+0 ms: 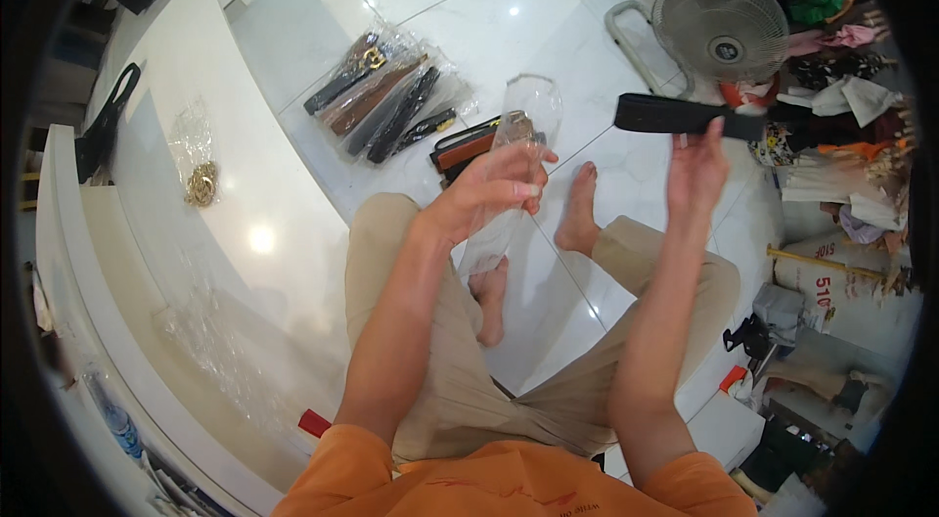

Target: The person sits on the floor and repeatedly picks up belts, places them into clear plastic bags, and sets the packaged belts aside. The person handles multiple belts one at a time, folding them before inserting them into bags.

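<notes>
My left hand [494, 186] holds a long clear plastic sleeve [535, 94] between its curled fingers, and the sleeve hangs down past the palm. Off to the right, my raised right hand [696, 173] grips a black belt [657, 114], folded flat into a long band. Belt and sleeve are apart. Beyond my left hand, several belts in clear sleeves [391, 91] lie on the white tiled floor, black, brown and grey, one with a gold buckle. Closer in, a smaller pile of brown and black belts [460, 153] sits partly behind the sleeve.
A long white table [293, 243] runs along my left, bearing a gold-coloured coil in clear plastic [201, 182], a black strap [106, 121] and crumpled clear plastic [210, 336]. A grey fan [722, 28] stands ahead right. Hanging clothes [846, 106] line the right side.
</notes>
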Motion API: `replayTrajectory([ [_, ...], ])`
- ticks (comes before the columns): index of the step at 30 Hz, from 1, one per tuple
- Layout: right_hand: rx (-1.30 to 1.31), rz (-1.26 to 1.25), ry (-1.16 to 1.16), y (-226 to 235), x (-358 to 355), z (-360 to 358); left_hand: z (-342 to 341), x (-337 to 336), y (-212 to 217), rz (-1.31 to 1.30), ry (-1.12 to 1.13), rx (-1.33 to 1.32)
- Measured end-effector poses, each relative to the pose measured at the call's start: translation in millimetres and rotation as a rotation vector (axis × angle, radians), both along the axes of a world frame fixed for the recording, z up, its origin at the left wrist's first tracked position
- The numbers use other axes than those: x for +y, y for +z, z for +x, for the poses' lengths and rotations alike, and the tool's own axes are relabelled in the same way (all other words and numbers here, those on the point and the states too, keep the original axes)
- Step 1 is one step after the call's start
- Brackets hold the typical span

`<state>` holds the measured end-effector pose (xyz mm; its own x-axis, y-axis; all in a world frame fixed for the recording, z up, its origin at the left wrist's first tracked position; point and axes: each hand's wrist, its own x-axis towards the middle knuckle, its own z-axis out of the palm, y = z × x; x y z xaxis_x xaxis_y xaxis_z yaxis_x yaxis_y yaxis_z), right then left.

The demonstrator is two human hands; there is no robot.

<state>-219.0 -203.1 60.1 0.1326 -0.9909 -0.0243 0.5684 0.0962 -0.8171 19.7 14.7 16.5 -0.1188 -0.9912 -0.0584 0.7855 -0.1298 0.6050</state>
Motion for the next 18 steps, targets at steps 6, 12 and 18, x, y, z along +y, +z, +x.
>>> replayTrajectory([
  [6,0.116,-0.363,0.260,140.0,36.5,5.8,-29.8,1.8,3.2,-0.099,-0.174,-0.008],
  [12,0.294,-0.468,0.475,129.1,59.1,10.3,-53.5,7.4,11.7,-0.116,-0.344,-0.047],
  [18,0.400,-0.344,0.566,105.0,66.7,8.3,-55.6,8.4,14.2,-0.057,-0.333,-0.026],
])
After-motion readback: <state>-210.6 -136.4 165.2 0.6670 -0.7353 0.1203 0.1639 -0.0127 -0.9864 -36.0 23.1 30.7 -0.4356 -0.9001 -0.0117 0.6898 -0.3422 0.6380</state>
